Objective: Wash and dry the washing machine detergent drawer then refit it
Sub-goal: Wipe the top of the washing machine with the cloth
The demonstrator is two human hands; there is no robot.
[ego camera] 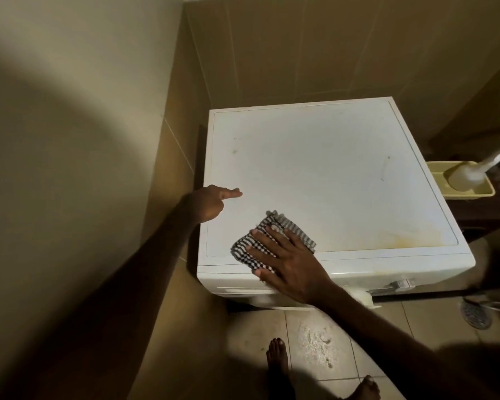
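Observation:
A white washing machine (329,174) stands in a tiled corner, seen from above. A folded black-and-white checked cloth (292,226) lies on its top near the front left corner. My right hand (286,258) rests flat on the cloth with the fingers spread. My left hand (211,202) hovers at the machine's left edge, index finger pointing right across the top and the other fingers curled. The detergent drawer's front sits below the top's front edge, mostly hidden under my right hand and wrist.
A tiled wall runs close along the machine's left side and behind it. A yellowish tray (462,183) holding a white brush sits to the right of the machine. A floor drain (475,314) is at the right. My bare feet (277,359) stand on the tiled floor.

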